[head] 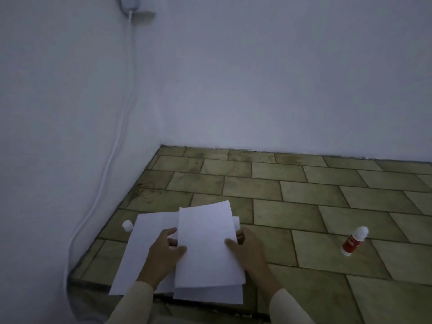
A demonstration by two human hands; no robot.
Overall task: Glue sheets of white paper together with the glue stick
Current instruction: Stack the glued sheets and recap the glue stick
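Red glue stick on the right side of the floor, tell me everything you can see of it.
The red glue stick is a plastic-looking tube: red body with a pale label band, white rounded cap on its upper-right end, white base. Capped, it rests alone on the tiled floor, leaning in the picture; standing or lying, I cannot tell. It is well right of the white paper sheet.

Matt white paper sheets (208,244) on mottled floor tiles (304,192).
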